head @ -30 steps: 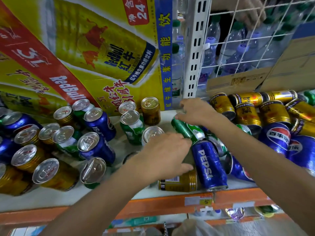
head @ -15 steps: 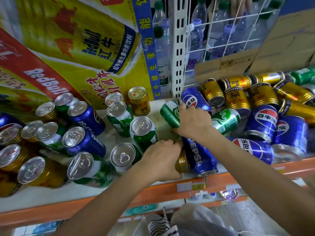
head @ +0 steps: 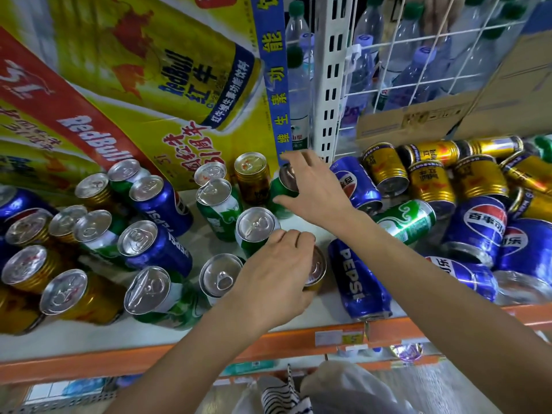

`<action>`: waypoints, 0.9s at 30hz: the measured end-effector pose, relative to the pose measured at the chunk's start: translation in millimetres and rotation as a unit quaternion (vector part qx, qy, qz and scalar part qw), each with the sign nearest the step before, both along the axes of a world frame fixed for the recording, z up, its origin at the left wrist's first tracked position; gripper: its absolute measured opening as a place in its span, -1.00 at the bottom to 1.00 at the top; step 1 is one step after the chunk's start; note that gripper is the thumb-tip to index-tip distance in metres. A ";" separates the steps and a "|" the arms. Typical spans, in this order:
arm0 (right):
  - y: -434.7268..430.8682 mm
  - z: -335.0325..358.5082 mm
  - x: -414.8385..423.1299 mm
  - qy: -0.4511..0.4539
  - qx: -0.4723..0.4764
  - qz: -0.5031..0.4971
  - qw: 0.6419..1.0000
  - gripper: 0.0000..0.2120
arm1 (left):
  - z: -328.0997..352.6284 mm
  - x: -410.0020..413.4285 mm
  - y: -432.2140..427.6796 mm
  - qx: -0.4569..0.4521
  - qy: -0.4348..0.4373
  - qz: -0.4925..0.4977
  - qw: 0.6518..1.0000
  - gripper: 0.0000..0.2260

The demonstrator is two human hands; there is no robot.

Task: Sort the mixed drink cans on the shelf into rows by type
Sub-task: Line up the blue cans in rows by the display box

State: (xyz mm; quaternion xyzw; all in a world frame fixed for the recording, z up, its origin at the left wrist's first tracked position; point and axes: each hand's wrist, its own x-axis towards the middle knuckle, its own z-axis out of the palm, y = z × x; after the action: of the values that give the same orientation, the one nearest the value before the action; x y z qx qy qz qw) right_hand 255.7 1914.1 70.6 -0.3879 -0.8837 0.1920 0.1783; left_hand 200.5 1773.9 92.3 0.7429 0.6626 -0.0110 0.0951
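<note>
View: head, looking down on the shelf (head: 89, 336).
Left hand (head: 277, 282): fingers curled close together over the top of a gold can (head: 316, 271), gripping it from above.
Gold can: near the shelf's front, between the standing cans (head: 149, 249) and a lying Pepsi can (head: 358, 282). The hand hides most of it and only the rim and a strip of the side show. It leans with its top toward the right. Whether its base rests on the shelf cannot be told.
Right hand (head: 316, 189): thumb and fingers spread round the top of a green can (head: 279, 191). The thumb is on its side and the fingers reach over the far rim.
Green can: about upright at the back of the shelf, just right of the back gold can (head: 254, 180), at the foot of the poster (head: 134, 85).
Standing cans: gold, green and blue mixed together on the left half, tops up.
Heap (head: 478, 222): gold, blue and green cans lying on their sides on the right half, touching and piled on one another.
Shelf: white board with an orange front edge and price tags.
Behind: a white slotted post (head: 331, 85), water bottles (head: 298, 70) and cardboard (head: 418, 124) above the heap.
</note>
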 end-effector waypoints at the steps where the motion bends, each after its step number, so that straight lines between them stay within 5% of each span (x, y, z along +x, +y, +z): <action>1: 2.1 -1.4 -2.1 0.007 -0.007 0.011 1.000 -0.31 | -2.4 -0.8 0.1 0.010 0.013 -0.004 1.000 -0.42; 8: 19.9 -5.7 -7.3 0.013 -0.088 0.098 0.991 -0.32 | 2.1 8.4 0.0 0.073 0.082 -0.038 0.993 -0.33; 14: 23.4 6.8 19.9 -0.013 -0.097 0.135 0.986 -0.39 | -10.3 23.0 2.9 0.063 0.031 -0.086 0.994 -0.47; 21: 16.4 19.0 93.3 -0.100 -0.064 0.123 0.985 -0.45 | -26.9 53.3 11.6 0.115 0.043 -0.135 0.983 -0.61; 27: 19.2 1.8 152.6 -0.241 -0.066 0.126 0.960 -0.30 | -44.3 68.1 17.2 0.073 0.069 -0.181 0.978 -0.48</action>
State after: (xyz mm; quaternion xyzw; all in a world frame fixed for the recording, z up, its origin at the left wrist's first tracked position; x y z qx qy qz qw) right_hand 408.3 1933.3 72.4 -0.3194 -0.9275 0.1714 -0.0919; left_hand 268.5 1791.1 47.9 0.8529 0.5210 -0.0308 -0.0090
